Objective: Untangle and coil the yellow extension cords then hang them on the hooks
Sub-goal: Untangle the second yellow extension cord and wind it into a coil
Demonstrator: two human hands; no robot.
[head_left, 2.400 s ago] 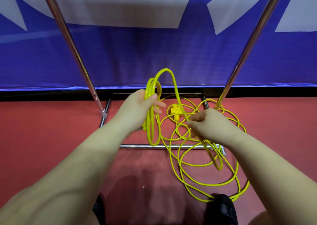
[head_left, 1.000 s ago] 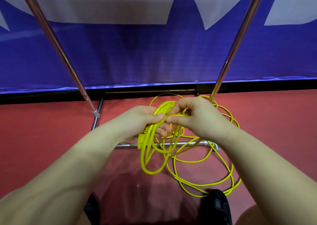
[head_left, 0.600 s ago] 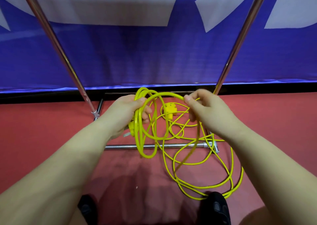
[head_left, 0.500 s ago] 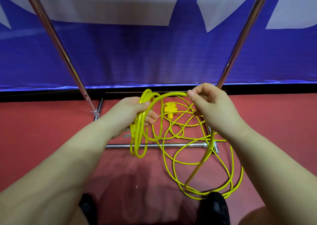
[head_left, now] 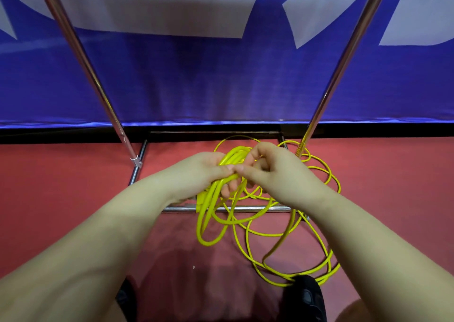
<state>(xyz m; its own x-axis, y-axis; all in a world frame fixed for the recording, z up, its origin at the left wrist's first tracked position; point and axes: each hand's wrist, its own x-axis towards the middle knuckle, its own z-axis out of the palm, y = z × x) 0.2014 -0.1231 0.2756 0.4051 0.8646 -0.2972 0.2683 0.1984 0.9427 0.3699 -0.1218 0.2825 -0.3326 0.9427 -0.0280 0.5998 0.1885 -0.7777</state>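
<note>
A blue banner (head_left: 196, 81) with pale shapes fills the far side, above a red floor (head_left: 61, 186). A chrome rack (head_left: 228, 208) stands on that floor, its two shiny poles rising to the left and right and a low crossbar lying just beyond the hands. No hooks are in view.

The yellow extension cord (head_left: 282, 235) is thin, glossy and limp. Most of it lies in loose overlapping rings on the floor at the right, draped over the crossbar, its near edge touching a black shoe (head_left: 304, 297). A smaller bundle of gathered loops hangs down from the left hand (head_left: 201, 172), whose fingers are curled round the top of that bundle. The right hand (head_left: 275, 172) meets it, thumb and fingers pinching a strand against the bundle, apparently laying on another turn.

To do this well, I judge each new loop should match the hanging ones in length, with the left hand clamping every turn firmly while the right slides out along the slack, shaking free any crossing rings on the floor before they are drawn up into a knot
</note>
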